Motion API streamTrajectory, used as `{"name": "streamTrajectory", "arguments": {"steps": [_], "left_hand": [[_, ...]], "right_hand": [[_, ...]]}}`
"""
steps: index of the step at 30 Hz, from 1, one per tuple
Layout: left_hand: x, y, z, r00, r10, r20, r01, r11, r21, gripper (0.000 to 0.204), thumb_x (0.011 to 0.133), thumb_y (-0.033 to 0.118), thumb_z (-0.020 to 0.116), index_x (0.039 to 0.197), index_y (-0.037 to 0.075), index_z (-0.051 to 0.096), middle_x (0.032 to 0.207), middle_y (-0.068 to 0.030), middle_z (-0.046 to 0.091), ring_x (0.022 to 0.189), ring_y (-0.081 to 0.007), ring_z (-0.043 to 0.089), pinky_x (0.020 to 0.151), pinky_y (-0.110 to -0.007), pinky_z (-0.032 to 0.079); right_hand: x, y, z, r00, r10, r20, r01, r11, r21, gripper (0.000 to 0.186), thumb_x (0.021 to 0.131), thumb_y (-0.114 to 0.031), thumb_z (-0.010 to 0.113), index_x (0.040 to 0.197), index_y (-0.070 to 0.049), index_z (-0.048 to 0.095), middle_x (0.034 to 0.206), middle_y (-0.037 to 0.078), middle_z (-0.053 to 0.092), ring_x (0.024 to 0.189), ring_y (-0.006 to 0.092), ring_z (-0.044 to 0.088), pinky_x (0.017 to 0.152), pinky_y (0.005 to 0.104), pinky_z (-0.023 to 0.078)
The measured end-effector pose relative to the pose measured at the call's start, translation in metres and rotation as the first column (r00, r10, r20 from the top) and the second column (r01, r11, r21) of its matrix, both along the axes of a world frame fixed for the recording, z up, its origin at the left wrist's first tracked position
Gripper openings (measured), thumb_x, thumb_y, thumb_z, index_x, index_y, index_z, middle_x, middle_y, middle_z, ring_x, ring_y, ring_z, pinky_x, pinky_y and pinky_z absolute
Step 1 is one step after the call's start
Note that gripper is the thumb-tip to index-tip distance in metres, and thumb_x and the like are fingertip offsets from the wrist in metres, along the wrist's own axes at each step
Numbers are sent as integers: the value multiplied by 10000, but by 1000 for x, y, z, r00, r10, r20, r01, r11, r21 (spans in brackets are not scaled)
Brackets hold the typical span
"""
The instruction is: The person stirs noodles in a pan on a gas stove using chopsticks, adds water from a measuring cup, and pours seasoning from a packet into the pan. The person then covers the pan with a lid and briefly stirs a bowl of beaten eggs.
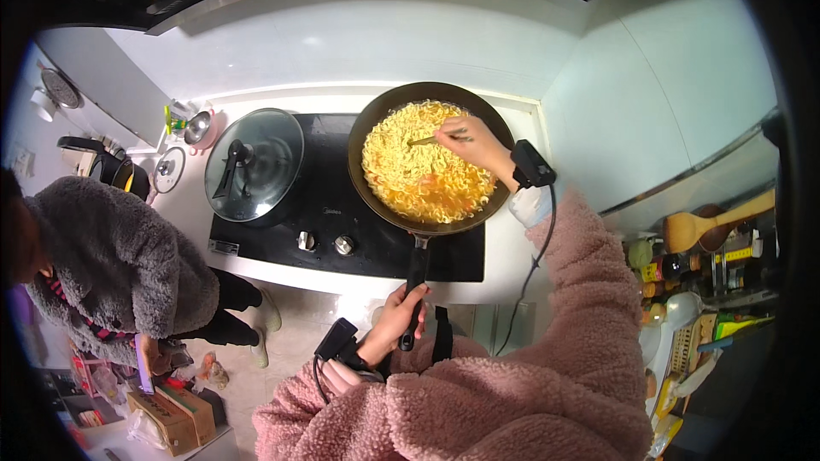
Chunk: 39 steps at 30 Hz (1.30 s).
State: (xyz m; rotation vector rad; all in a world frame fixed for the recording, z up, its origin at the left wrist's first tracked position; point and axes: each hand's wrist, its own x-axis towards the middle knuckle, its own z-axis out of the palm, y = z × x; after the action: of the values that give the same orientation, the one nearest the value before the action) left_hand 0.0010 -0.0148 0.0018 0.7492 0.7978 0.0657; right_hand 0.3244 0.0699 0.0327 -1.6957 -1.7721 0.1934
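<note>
Pink fleece sleeves (589, 282) come in from the lower edge, a black device (339, 340) strapped at the left wrist, another (532, 164) at the right. Left hand (398, 319): fingers wrapped around the black pan handle (418, 263), which points back toward the wearer. White counter (510, 248) next, with a black hob (329, 188) set in it, two silver knobs (343, 245) by the front edge. Dark round pan (478, 104) sits over the hob's right side, loaded with wavy yellow noodles (391, 158), paler toward the back, orange broth showing at the front. Right hand (475, 143) is above the pan, fingers closed on a thin brownish utensil (423, 142), its end at the noodles; exact kind hard to tell. Left side of hob: pot under a glass lid (273, 162) with black handle. Beyond that, small pink pot (205, 130) and another clear lid (169, 169) on the counter. Far left, another person in a grey fleece jacket (128, 256) stands near a cardboard box (175, 420). Pale wall (384, 47) behind the hob.
</note>
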Motion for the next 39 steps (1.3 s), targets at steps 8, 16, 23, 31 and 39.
{"name": "streamTrajectory", "arguments": {"steps": [8,16,23,31,39], "left_hand": [[2,-1,0,1000,2,-28,-1,1000,28,274,941,288,482,965,16,491,533,-39,463,324,-150,418,359,-275,376],[2,-1,0,1000,-2,-26,3,999,38,282,939,298,486,966,17,483,537,-38,461,322,-148,413,359,-273,374],[2,-2,1,999,-12,-37,14,999,49,277,938,296,484,953,20,488,537,-35,462,326,-141,416,356,-264,370],[2,-2,2,999,6,-41,-5,999,41,297,924,313,518,965,21,481,547,-27,457,334,-134,407,349,-254,357],[2,-3,1,999,11,-53,-7,998,61,266,943,280,485,972,16,504,550,-34,475,346,-133,435,361,-251,387]], "right_hand": [[-30,-84,7,952,-107,-288,77,991,-114,172,838,-150,609,769,5,636,666,128,577,591,223,559,512,338,422],[-46,-134,77,996,23,-81,-36,986,-164,152,849,-109,595,759,14,608,669,125,554,615,245,545,554,330,417],[-57,-120,52,866,361,347,-332,933,-141,210,849,-215,617,728,-50,570,651,63,521,616,224,541,530,346,443],[-10,-28,40,760,364,539,-456,889,43,165,844,-211,599,791,-56,609,665,50,539,618,198,544,526,316,464],[0,12,21,988,69,136,-78,995,63,225,866,-243,583,827,-33,655,738,114,611,661,263,572,610,367,458]]}}
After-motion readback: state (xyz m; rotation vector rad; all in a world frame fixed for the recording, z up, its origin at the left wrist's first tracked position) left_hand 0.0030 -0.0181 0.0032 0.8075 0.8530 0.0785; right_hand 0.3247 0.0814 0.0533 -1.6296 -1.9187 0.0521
